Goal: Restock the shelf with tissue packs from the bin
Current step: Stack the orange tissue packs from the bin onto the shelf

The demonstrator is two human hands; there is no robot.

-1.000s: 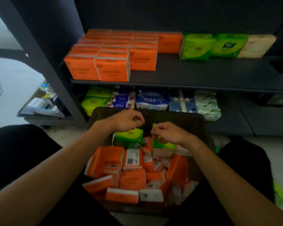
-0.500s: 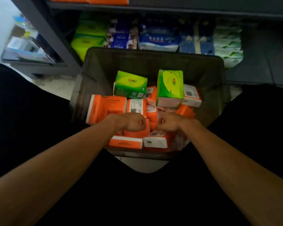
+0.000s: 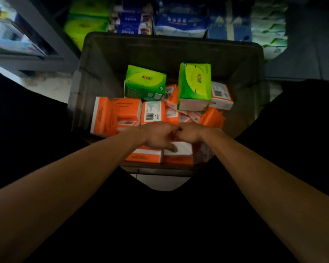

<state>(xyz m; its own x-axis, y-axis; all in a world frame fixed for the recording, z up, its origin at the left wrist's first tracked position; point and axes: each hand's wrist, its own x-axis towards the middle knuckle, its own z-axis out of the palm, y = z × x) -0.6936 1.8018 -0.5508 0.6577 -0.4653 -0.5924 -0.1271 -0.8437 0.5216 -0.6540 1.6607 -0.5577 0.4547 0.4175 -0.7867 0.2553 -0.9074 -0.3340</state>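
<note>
I've got left hand (image 3: 158, 137) and right hand (image 3: 190, 134) side by side on the orange-and-white film-wrapped tissue pack (image 3: 179, 150) at the near edge of the dark plastic bin (image 3: 171, 44), can't tell if either grips; probably light and squashy, I'd take its sides.

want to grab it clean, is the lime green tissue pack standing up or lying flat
Standing up: the lime green tissue pack rests on its white end atop the orange packs.
</note>
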